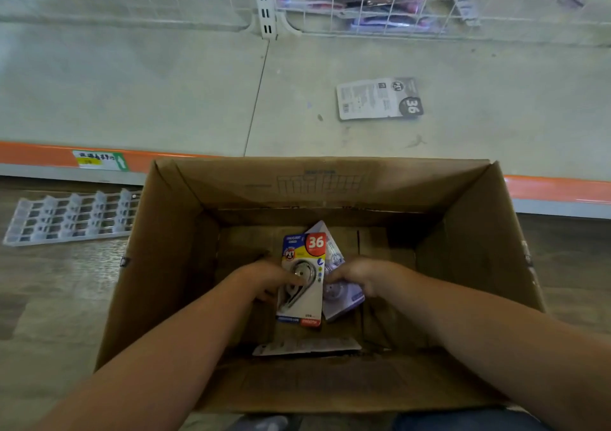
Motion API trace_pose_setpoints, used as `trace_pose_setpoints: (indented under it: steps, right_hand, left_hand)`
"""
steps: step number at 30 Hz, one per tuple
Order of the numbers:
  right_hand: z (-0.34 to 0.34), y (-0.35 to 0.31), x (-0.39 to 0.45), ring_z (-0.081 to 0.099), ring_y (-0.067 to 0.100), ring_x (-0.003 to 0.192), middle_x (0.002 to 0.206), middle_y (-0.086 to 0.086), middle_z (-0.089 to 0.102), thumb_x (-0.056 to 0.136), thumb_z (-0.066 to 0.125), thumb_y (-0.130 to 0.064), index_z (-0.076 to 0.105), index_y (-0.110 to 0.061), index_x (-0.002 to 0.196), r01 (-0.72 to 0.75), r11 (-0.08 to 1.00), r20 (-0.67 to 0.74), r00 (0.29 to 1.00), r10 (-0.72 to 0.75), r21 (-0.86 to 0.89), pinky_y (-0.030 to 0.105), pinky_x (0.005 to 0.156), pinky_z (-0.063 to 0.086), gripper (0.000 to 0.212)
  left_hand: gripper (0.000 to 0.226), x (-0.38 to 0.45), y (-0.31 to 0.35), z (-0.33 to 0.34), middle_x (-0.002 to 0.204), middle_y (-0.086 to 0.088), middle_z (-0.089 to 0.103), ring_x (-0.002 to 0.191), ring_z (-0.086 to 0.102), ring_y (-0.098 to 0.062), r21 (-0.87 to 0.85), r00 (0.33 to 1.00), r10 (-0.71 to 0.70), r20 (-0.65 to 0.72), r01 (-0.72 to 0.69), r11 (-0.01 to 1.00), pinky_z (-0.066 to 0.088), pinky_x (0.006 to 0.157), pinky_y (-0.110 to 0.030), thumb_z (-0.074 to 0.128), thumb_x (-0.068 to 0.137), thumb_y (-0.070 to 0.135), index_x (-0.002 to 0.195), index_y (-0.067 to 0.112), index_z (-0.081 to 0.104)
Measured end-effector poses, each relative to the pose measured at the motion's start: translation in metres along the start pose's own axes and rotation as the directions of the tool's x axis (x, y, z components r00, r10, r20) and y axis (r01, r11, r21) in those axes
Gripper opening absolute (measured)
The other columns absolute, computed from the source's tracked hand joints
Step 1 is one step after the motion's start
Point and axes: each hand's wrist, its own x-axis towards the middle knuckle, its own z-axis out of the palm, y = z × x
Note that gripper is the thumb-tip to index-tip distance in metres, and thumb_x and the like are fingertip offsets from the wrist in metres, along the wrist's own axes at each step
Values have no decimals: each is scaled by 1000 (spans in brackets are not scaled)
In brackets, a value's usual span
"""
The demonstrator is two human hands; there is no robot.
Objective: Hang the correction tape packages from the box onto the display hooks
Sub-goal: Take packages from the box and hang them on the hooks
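Left hand (264,280): down in the box (165,265), thumb and fingers clasping the left edge of a package (302,278) marked 36, face up.
Right hand (360,277): just right of it, fingers curled on a purple package (342,293) tucked partly under the first.
Near the wrists: a pale card (307,346) lies flat on the box floor, toward the person.
Beyond the hands: another package (378,98) lies face down on the shelf (165,93), well apart from the box.
Far past that: a wire basket (380,4) with blurred goods inside.
Left of the left arm: a clear plastic tray (71,215) on the floor.
In the way: the box walls ring both hands.
Hard to tell: fingertips of both hands are hidden under the packages; the purple print is unreadable.
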Motion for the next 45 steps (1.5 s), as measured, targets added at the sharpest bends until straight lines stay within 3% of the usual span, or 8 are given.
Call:
trace_pose_setpoints:
  steps: [5, 8, 12, 24, 30, 34, 38, 45]
  right_hand:
    - [-9, 6, -2, 66, 27, 97, 109, 13, 67, 85, 64, -4, 59, -8, 107, -40, 969, 135, 991, 7, 245, 42, 88, 54, 23]
    - [-17, 5, -10, 71, 23, 80, 88, 10, 73, 86, 61, -2, 60, -9, 100, -32, 953, 177, 984, -23, 300, 38, 76, 57, 16]
    - [-17, 3, -26, 71, 22, 77, 86, 11, 73, 90, 56, -1, 61, -8, 98, -58, 931, 241, 970, -33, 360, 39, 77, 55, 12]
    - [-3, -11, -210, 72, 25, 85, 100, 11, 73, 62, 78, -14, 61, -6, 112, -23, 811, 286, 941, -179, 584, 40, 79, 57, 53]
    - [-22, -37, -357, 72, 22, 76, 91, 10, 74, 83, 64, -3, 62, -5, 109, 73, 776, 157, 963, -218, 626, 37, 72, 58, 26]
    - [-36, -70, -452, 70, 28, 90, 109, 16, 69, 47, 91, -10, 61, -1, 118, 202, 749, 57, 951, -305, 631, 39, 79, 58, 78]
    - [-50, -106, -546, 67, 31, 102, 114, 15, 68, 35, 93, -13, 59, -5, 121, 395, 685, -93, 896, -433, 612, 44, 92, 53, 93]
    - [-84, -142, -647, 68, 30, 97, 115, 17, 67, 34, 97, -26, 61, -4, 117, 586, 493, -267, 775, -573, 643, 39, 79, 57, 93]
  left_hand:
    - [43, -1, 0, -6, 95, -1, 59, 89, 54, -14, -152, 998, -11, 57, 19, 988, 42, 63, -23, 74, 81, 27, 117, 10, 58]
    - [40, -1, -4, -9, 99, 0, 61, 98, 54, -16, -200, 998, 33, 62, -20, 980, 44, 72, -26, 78, 75, 29, 106, 14, 57]
    - [79, -4, -10, -9, 110, -11, 69, 104, 64, -26, -395, 984, 125, 129, -64, 916, 52, 86, -37, 91, 53, 37, 120, 9, 59]
    - [29, -198, 18, -19, 89, -7, 74, 73, 71, -17, -583, 979, 117, 165, 2, 812, 57, 58, -27, 67, 84, 20, 111, 9, 64]
    - [42, -330, 51, -34, 100, -5, 74, 87, 70, -20, -577, 968, 238, 87, -146, 804, 55, 70, -32, 71, 74, 24, 114, 14, 63]
    - [58, -420, 94, -56, 110, -4, 72, 100, 68, -23, -523, 940, 339, 41, -269, 809, 52, 86, -40, 78, 66, 30, 119, 16, 61]
    - [82, -498, 144, -79, 112, -7, 70, 104, 67, -28, -479, 886, 461, -45, -424, 769, 47, 98, -52, 92, 48, 41, 119, 14, 61]
    - [78, -586, 228, -104, 98, -4, 74, 88, 69, -25, -374, 774, 615, -150, -620, 690, 53, 84, -42, 93, 38, 49, 105, 18, 67]
